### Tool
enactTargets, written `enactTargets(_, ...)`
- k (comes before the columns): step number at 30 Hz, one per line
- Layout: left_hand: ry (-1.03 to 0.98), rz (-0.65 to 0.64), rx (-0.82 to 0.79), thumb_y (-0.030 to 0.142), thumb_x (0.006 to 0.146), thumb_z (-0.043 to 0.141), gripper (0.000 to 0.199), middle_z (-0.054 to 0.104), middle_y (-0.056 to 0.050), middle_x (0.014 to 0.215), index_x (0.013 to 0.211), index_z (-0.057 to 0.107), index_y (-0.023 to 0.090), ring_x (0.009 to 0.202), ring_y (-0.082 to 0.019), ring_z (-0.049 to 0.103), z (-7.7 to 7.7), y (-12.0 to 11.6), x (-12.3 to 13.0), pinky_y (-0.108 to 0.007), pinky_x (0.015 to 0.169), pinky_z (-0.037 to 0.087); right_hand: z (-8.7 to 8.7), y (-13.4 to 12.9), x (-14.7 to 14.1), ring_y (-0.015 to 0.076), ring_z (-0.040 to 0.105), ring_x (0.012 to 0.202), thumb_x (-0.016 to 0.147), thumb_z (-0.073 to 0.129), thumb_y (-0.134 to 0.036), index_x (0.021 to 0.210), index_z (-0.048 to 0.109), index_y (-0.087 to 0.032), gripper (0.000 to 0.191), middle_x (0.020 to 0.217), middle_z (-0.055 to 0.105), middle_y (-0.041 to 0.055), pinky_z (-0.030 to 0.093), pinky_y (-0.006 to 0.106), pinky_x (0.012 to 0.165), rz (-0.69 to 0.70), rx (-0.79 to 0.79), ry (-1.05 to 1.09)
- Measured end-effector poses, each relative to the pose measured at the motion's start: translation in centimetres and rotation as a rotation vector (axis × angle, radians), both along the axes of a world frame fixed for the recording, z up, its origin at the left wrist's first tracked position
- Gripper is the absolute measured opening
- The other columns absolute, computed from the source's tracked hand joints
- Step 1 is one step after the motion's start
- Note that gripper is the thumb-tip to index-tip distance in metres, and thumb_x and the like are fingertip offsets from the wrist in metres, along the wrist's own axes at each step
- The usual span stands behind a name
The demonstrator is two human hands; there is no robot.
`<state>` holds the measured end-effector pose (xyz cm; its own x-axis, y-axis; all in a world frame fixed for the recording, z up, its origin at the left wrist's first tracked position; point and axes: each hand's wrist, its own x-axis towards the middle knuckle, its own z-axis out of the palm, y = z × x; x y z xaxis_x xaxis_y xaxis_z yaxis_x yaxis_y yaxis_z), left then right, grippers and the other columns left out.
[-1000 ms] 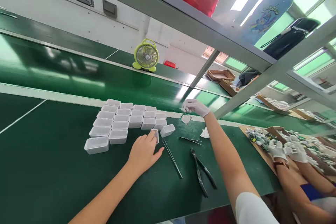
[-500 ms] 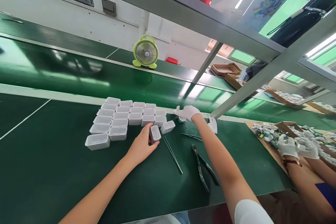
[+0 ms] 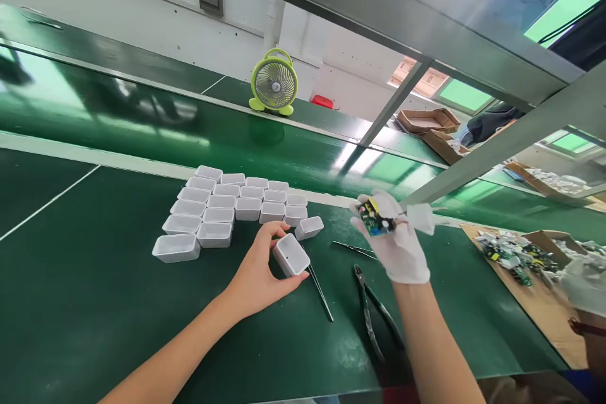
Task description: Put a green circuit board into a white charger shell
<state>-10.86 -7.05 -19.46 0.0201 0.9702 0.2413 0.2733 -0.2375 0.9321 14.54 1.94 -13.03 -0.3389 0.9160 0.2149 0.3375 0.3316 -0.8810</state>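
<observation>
On the green surface (image 3: 95, 303), at about ten o'clock from the hands, a block of small white plastic rectangular cases (image 3: 227, 205) stands in tidy rows, touching each other. The bare left hand (image 3: 258, 278) has its grip closed around one white plastic case (image 3: 291, 255), thumb below and fingers on top, and the case is tilted, with one end lifted off the surface. Just beside it, at four o'clock, lie thin metal tweezers (image 3: 318, 283); more to the right are black-handled pliers (image 3: 372, 312). The right hand (image 3: 400, 246), in a white glove, is raised above the surface and pinches a small green circuit board (image 3: 375, 218) with a yellow part on it; a white piece (image 3: 420, 218) sticks out at three o'clock from it. I judge that to do this well, the left hand should keep the case steady with its open side toward the board, and the board should be held by its edges only. At the far right, a brown cardboard tray (image 3: 530, 303) carries many similar boards.
</observation>
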Motion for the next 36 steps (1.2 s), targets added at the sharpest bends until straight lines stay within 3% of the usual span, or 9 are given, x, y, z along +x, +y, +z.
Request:
enactTargets(1, -0.08, 0.019, -0.055, 0.032, 0.072, 0.081, 0.055, 0.053, -0.007, 0.128, 0.107, 0.039, 0.025, 0.113, -0.024, 0.061, -0.1, -0.1, 0.2, -0.039, 0.092, 0.056, -1.0, -1.5, -0.5, 0.0291, 0.063, 0.114, 0.081, 0.017, -0.091, 0.144, 0.035, -0.035, 0.086, 0.137, 0.055, 0.0104, 0.057, 0.044, 0.084, 0.035, -0.015, 0.112)
enactTargets(3, -0.19, 0.118, -0.187, 0.039, 0.067, 0.085, 0.062, 0.056, -0.003, 0.113, 0.101, 0.035, 0.025, 0.098, -0.021, 0.065, -0.3, -0.2, 0.5, -0.033, 0.076, 0.059, -3.2, -4.0, -1.8, 0.0264, 0.068, 0.092, 0.078, 0.042, -0.088, 0.134, 0.048, -0.033, 0.079, 0.119, 0.063, 0.0098, 0.058, 0.041, 0.074, 0.229, -0.265, 0.528)
enactTargets(6, -0.304, 0.214, -0.323, 0.048, 0.071, 0.08, 0.064, 0.056, -0.002, 0.104, 0.113, 0.037, 0.026, 0.096, -0.022, 0.064, -0.3, -0.3, 0.7, -0.032, 0.07, 0.06, -5.7, -6.1, -3.4, 0.0236, 0.066, 0.074, 0.066, 0.07, -0.077, 0.128, 0.055, -0.028, 0.08, 0.104, 0.067, 0.0091, 0.057, 0.04, 0.069, 0.415, -0.552, 0.722)
enactTargets(11, -0.439, -0.118, -0.365, 0.052, 0.094, 0.056, 0.047, 0.06, -0.008, 0.115, 0.131, 0.04, 0.028, 0.103, -0.022, 0.064, 0.6, -1.8, 1.0, -0.039, 0.09, 0.058, -6.5, -7.0, -4.4, 0.0333, 0.066, 0.099, 0.059, 0.078, -0.073, 0.115, 0.058, -0.029, 0.074, 0.102, 0.066, 0.0088, 0.052, 0.052, 0.089, 0.427, -0.685, 0.806)
enactTargets(17, -0.491, -0.382, -0.224, 0.042, 0.095, 0.06, 0.042, 0.041, -0.011, 0.149, 0.13, 0.038, 0.037, 0.122, -0.025, 0.059, 0.9, -3.1, 1.0, -0.044, 0.1, 0.054, -6.4, -6.5, -3.4, 0.0366, 0.062, 0.109, 0.059, 0.071, -0.079, 0.115, 0.058, -0.031, 0.075, 0.094, 0.067, 0.0086, 0.05, 0.055, 0.095, 0.288, -0.616, 0.756)
enactTargets(21, -0.206, -0.352, -0.12, 0.024, 0.085, 0.071, 0.069, 0.053, -0.013, 0.135, 0.141, 0.033, 0.038, 0.122, -0.029, 0.059, 1.0, -2.6, 0.6, -0.044, 0.096, 0.057, -5.9, -6.8, -1.9, 0.0373, 0.063, 0.111, 0.063, 0.08, -0.066, 0.121, 0.054, -0.032, 0.072, 0.112, 0.067, 0.0112, 0.05, 0.058, 0.096, 0.247, -0.467, 0.73)
enactTargets(24, -0.019, -0.321, -0.025, 0.022, 0.084, 0.071, 0.062, 0.055, -0.011, 0.132, 0.138, 0.045, 0.036, 0.121, -0.03, 0.058, 1.3, -2.2, 0.4, -0.04, 0.091, 0.06, -5.4, -7.3, -1.3, 0.0356, 0.063, 0.111, 0.066, 0.085, -0.056, 0.125, 0.051, -0.035, 0.071, 0.124, 0.065, 0.0107, 0.054, 0.056, 0.092, 0.258, -0.345, 0.676)
enactTargets(30, 0.086, -0.309, 0.108, 0.019, 0.084, 0.069, 0.067, 0.055, -0.008, 0.132, 0.142, 0.042, 0.037, 0.119, -0.026, 0.059, 1.4, -1.9, 0.2, -0.037, 0.094, 0.059, -4.6, -7.6, -1.5, 0.0299, 0.067, 0.107, 0.062, 0.093, -0.042, 0.127, 0.052, -0.037, 0.077, 0.126, 0.067, 0.0058, 0.057, 0.052, 0.091, 0.276, -0.142, 0.5)
enactTargets(36, 0.111, -0.328, 0.148, 0.018, 0.085, 0.068, 0.069, 0.054, -0.008, 0.133, 0.145, 0.039, 0.036, 0.121, -0.026, 0.057, 1.2, -1.8, 0.2, -0.038, 0.097, 0.057, -4.5, -7.8, -1.5, 0.0295, 0.066, 0.113, 0.06, 0.096, -0.024, 0.13, 0.05, -0.036, 0.085, 0.133, 0.064, 0.0066, 0.059, 0.049, 0.091, 0.319, -0.138, 0.462)
